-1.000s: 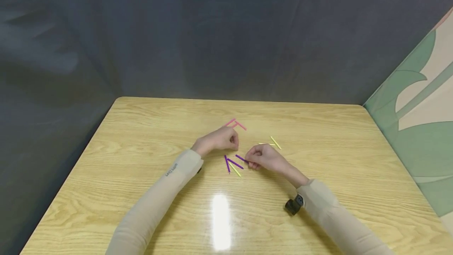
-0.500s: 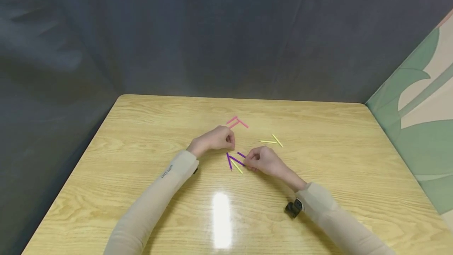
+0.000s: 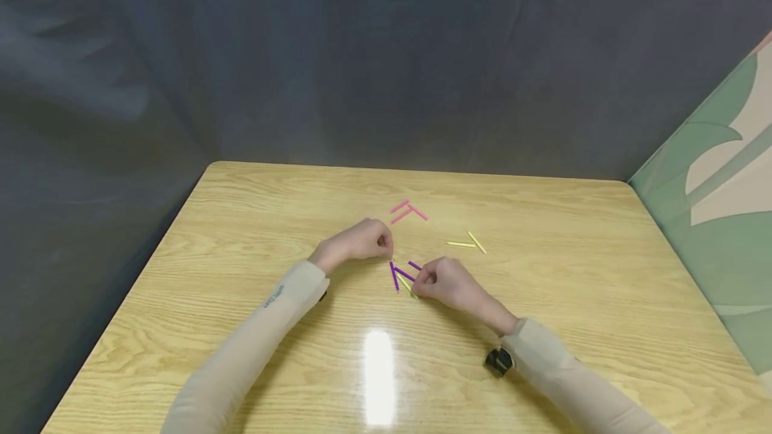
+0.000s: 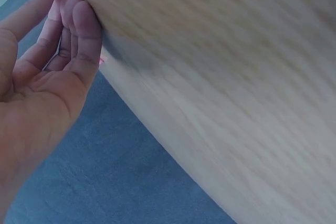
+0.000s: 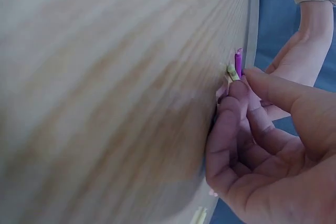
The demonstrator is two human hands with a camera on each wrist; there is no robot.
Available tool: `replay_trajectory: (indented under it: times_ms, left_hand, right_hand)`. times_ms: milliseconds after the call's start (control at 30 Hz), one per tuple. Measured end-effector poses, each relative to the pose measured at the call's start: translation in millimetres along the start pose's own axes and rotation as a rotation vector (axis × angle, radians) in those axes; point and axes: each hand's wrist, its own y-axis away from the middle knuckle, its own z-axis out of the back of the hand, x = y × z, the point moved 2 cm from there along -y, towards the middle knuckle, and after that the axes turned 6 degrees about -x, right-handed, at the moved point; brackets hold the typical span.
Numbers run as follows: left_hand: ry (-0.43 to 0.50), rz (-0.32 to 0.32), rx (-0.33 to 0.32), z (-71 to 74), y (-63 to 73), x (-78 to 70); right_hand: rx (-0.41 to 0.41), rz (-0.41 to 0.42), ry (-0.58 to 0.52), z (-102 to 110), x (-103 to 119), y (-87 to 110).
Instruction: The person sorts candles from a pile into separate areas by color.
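In the head view, my right hand [image 3: 446, 281] has its thumb and fingertips at the lower end of a thin yellow stick [image 3: 405, 282], pinching it close to the tabletop. The right wrist view shows the stick's other end [image 5: 232, 72] poking past the fingertips beside a purple stick [image 5: 239, 62]. Three purple sticks [image 3: 395, 277] lie around it, two meeting at a point and one partly behind the right hand. My left hand [image 3: 362, 240] hovers just above the purple group, fingers loosely bent. In the left wrist view its thumb stands apart from the fingers, with nothing between them.
Three pink sticks [image 3: 410, 210] lie farther back, beyond the left hand. Two more yellow sticks [image 3: 467, 244] rest to the right of them. Dark cloth [image 3: 422, 59] hangs behind the wooden table [image 3: 573, 253], and a patterned panel [image 3: 724, 220] borders its right side.
My right hand has moved from the rightmost purple stick down and left to the yellow stick's end. The left hand has drawn slightly left, uncovering the pink sticks.
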Motion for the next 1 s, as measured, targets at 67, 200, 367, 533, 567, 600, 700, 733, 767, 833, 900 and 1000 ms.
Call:
replay_trajectory:
  times_ms: [67,200,367,533,567,600,700,733,767,833,900,1000]
  left_hand:
    - [-0.002,0.000,-0.006,-1.3,1.3,0.7]
    - [0.013,0.009,-0.011,-2.3,4.0,1.4]
    - [0.034,0.019,-0.020,-1.9,5.1,1.9]
    - [0.037,0.033,-0.026,-2.4,5.3,2.4]
    - [0.036,0.037,-0.028,-2.5,5.3,2.5]
    - [0.036,0.042,-0.029,-2.7,5.2,2.8]
    - [0.043,0.047,-0.033,-2.8,4.8,3.2]
    - [0.046,0.047,-0.033,-2.8,4.6,3.3]
    - [0.049,0.048,-0.032,-2.8,4.5,3.5]
    - [0.053,0.046,-0.031,-2.7,4.3,3.8]
    - [0.052,0.044,-0.027,-2.6,4.3,3.8]
    - [0.049,0.046,-0.026,-2.3,4.1,3.9]
  right_hand:
    - [0.004,0.002,0.030,-1.9,1.4,0.4]
    - [0.001,0.016,0.093,-6.5,4.2,0.6]
    - [-0.026,0.013,0.152,-8.8,7.4,-0.1]
    - [-0.028,-0.007,0.158,-9.0,8.0,-0.5]
    - [-0.029,-0.005,0.156,-9.0,7.8,-0.7]
    - [-0.031,-0.005,0.155,-9.0,7.4,-0.7]
    - [-0.044,0.002,0.153,-8.9,6.1,-1.2]
    - [-0.047,0.004,0.153,-8.8,5.8,-1.2]
    - [-0.051,0.007,0.155,-8.9,5.5,-1.4]
    - [-0.058,0.010,0.155,-8.7,5.4,-1.7]
    - [-0.061,0.006,0.154,-8.9,5.6,-2.0]
    - [-0.064,-0.008,0.151,-9.5,5.7,-2.2]
